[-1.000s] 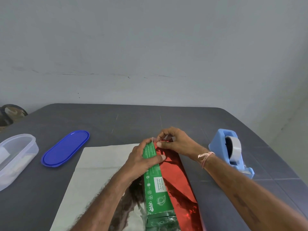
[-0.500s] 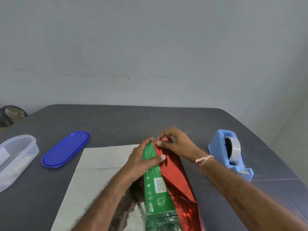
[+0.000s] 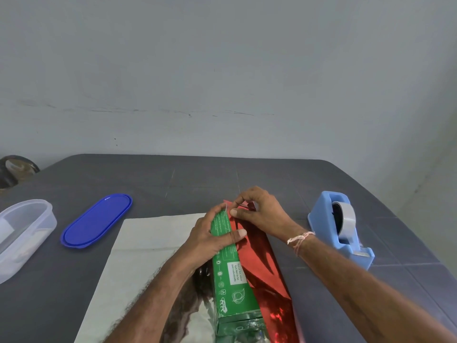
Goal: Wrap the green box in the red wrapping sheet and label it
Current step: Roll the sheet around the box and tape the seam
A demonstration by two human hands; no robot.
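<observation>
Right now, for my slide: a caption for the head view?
Left hand grips the green box on the sheet; right hand pinches its red edge.

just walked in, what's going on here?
A person is mid-wrap. The left hand grips the green box near its far end, holding it on the wrapping sheet. The right hand pinches the sheet's red edge at the box's far corner. The tape dispenser stands to the right, untouched.

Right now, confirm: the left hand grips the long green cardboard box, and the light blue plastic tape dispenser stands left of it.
Wrong side. In the head view the light blue plastic tape dispenser stands right of the long green cardboard box; the left hand does grip that box.
</observation>
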